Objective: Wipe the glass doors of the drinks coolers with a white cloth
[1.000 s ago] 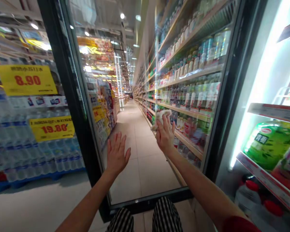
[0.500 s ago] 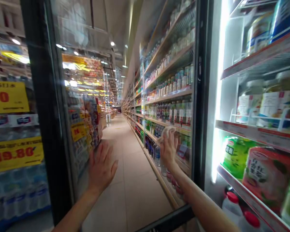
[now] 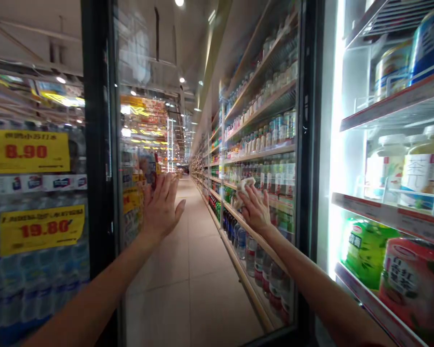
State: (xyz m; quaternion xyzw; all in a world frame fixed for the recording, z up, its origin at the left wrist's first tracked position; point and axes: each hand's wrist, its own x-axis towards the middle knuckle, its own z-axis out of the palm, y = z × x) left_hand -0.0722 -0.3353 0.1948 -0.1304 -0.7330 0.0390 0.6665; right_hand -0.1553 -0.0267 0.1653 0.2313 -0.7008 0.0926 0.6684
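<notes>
A glass door (image 3: 213, 299) with a black frame (image 3: 309, 159) stands in front of me. My left hand (image 3: 162, 205) is open, its fingers stretched and its palm toward the glass near the left side. On the right half of the pane, my right hand (image 3: 255, 207) presses a crumpled white cloth (image 3: 246, 184) to the glass. The cloth shows above and beside the fingers; the palm hides the rest of it. A whitish smear (image 3: 135, 50) marks the upper left of the pane.
Right of the door is a lit cooler with wire-fronted shelves (image 3: 390, 212), holding bottles, cans, a green pack (image 3: 365, 250) and a red pack (image 3: 412, 279). Bottled water (image 3: 39, 279) stands at left under yellow price signs (image 3: 41, 229). Through the glass show an aisle floor and drink shelves.
Both hands sit higher on the glass, the left one clearly so. The cloth has moved up with my right hand. The whole view has shifted, with the door frame farther right.
</notes>
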